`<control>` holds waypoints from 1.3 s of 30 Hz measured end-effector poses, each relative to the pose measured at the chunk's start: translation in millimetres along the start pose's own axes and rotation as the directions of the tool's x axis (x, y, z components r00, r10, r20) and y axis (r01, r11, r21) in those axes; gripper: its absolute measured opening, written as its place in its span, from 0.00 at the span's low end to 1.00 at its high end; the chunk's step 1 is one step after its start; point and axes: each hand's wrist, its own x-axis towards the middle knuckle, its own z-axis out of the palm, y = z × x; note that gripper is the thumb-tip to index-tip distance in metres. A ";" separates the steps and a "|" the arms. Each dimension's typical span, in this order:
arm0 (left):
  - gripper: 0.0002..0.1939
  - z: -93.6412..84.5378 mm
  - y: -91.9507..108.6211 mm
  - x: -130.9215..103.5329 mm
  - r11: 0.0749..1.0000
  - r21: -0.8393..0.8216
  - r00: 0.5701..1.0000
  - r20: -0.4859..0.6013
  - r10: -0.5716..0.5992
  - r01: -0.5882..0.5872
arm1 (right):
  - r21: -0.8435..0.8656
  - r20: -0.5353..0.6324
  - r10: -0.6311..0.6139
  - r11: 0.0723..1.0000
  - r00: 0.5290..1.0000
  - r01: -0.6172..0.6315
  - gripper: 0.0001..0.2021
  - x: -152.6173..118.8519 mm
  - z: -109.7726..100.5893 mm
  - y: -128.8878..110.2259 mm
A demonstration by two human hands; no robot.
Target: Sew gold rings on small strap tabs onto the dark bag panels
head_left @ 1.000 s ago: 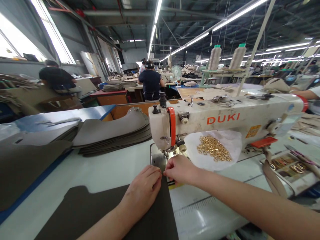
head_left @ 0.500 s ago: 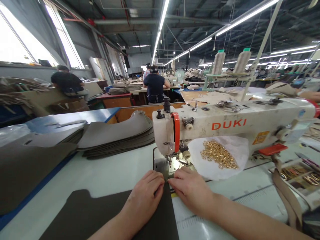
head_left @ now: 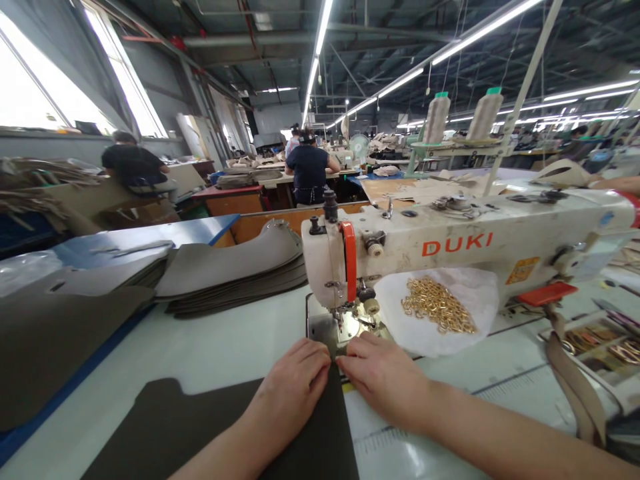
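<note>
A dark grey-brown panel (head_left: 200, 427) lies on the pale table, its narrow upper part reaching the needle area of the white sewing machine (head_left: 400, 247). My left hand (head_left: 295, 383) rests on this panel with its fingers closed at the panel's edge. Just to the right, my right hand (head_left: 380, 377) pinches the same edge, its fingertips close to the left ones and in front of the lit needle plate (head_left: 350, 327). The fingertips hide part of the edge.
Stacked grey panels (head_left: 235, 267) lie behind on the left, with more panels (head_left: 65, 320) at far left. Gold rings (head_left: 437, 305) sit on white material beside the machine. A parts tray (head_left: 600, 353) stands at right. People (head_left: 309, 170) sit further back.
The view has shifted very slightly, and the machine appears a little further left. Both hands keep their grip on the panel near the needle area.
</note>
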 end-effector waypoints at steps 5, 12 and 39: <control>0.10 -0.1 0.2 1.1 0.999 0.026 1.000 0.004 0.020 -0.020 | -0.050 0.118 -0.212 0.974 0.970 0.219 0.04 -23.8 -25.3 -2.3; 0.10 2.1 -0.4 -1.7 1.000 0.019 1.000 -0.021 0.019 -0.019 | -0.078 0.084 -0.271 0.957 0.959 0.278 0.09 -27.9 -18.0 -12.8; 0.11 6.3 -3.0 -2.5 1.000 -0.006 0.999 -0.045 -0.012 0.012 | 0.075 -0.087 -0.212 0.973 0.973 0.219 0.07 -10.4 17.3 -11.0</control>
